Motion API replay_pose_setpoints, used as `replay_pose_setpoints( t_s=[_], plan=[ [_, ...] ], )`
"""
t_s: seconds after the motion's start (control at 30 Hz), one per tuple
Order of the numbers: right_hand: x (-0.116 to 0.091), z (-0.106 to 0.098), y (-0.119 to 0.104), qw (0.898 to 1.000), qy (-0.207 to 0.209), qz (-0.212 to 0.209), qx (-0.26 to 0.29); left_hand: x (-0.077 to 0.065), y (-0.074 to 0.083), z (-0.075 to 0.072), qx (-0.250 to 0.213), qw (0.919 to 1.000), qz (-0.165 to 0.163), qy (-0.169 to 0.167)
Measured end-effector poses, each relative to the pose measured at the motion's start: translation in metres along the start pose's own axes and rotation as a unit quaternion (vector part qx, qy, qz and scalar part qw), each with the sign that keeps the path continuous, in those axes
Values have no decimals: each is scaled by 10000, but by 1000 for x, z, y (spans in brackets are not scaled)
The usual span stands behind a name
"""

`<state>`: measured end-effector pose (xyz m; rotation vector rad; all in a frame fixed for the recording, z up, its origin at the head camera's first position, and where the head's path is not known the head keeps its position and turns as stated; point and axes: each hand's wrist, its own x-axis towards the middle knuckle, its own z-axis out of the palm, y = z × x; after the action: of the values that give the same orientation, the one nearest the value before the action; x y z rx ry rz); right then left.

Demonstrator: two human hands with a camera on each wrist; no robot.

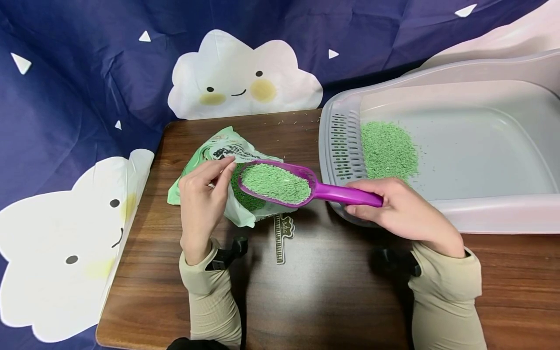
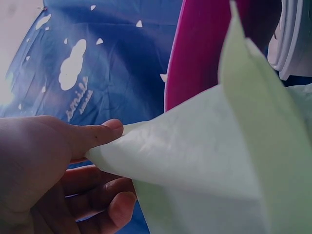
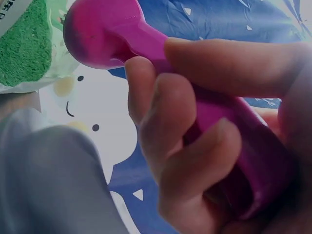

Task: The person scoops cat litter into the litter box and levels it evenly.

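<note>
My right hand [image 1: 400, 206] grips the handle of a purple scoop [image 1: 347, 194], fingers curled round it in the right wrist view. Green pellets [image 1: 275, 182] heap in the scoop's bowl, which is over the mouth of a pale green plastic bag [image 1: 238, 146]. Between thumb and forefinger, my left hand [image 1: 203, 194] pinches the bag's edge, as the left wrist view shows with the bag film [image 2: 185, 141] stretched from the fingertips. More pellets [image 3: 24, 48] show inside the open bag in the right wrist view.
A grey litter tray [image 1: 463, 214] with a slotted panel [image 1: 343, 143] stands at the right, a pile of green pellets [image 1: 387, 150] inside it. A small comb-shaped piece [image 1: 280, 240] lies on the brown table [image 1: 315, 301] before the bag. Behind hangs a blue cloth [image 1: 131, 29] with clouds.
</note>
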<state>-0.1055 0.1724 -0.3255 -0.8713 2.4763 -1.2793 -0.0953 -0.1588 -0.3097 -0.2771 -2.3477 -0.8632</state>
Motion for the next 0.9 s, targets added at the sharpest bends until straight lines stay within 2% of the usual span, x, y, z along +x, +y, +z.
replay_pose_setpoints(
  t_s=[0.2, 0.53, 0.83, 0.9],
  plan=[
    [-7, -7, 1, 9997, -91, -9, 235, 0, 0, 0, -5, 10000, -16, 8],
    [-18, -17, -1, 9989, -91, 308, 342, 0, 0, 0, -16, 10000, -43, 40],
    [-30, -28, 2, 9963, 91, 775, 368, 0, -2, 1, -12, 10000, -50, 42],
    [-32, -30, 3, 9935, 198, 1042, 409, 0, -2, 0, 3, 10000, -45, 25]
  ],
)
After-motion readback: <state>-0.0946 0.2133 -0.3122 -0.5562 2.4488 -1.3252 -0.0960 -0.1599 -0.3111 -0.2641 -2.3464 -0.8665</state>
